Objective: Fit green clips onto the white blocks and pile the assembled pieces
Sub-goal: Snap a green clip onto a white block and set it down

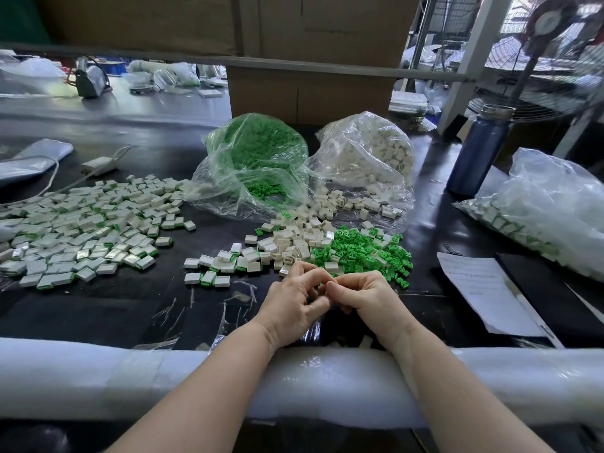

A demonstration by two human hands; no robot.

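Observation:
My left hand (295,302) and my right hand (364,294) meet at the table's near middle, fingers curled together around a small piece that they hide. Just beyond them lies a heap of loose green clips (362,250), with loose white blocks (300,237) to its left. A wide pile of assembled white-and-green pieces (81,230) covers the left of the black table (108,308). Further back stand an open bag of green clips (258,158) and a bag of white blocks (366,155).
A blue bottle (477,152) stands at the back right. A plastic bag of pieces (549,210) and a sheet of paper (480,286) lie on the right. White foam padding (98,371) lines the near edge. Cardboard boxes (310,93) rise behind the bags.

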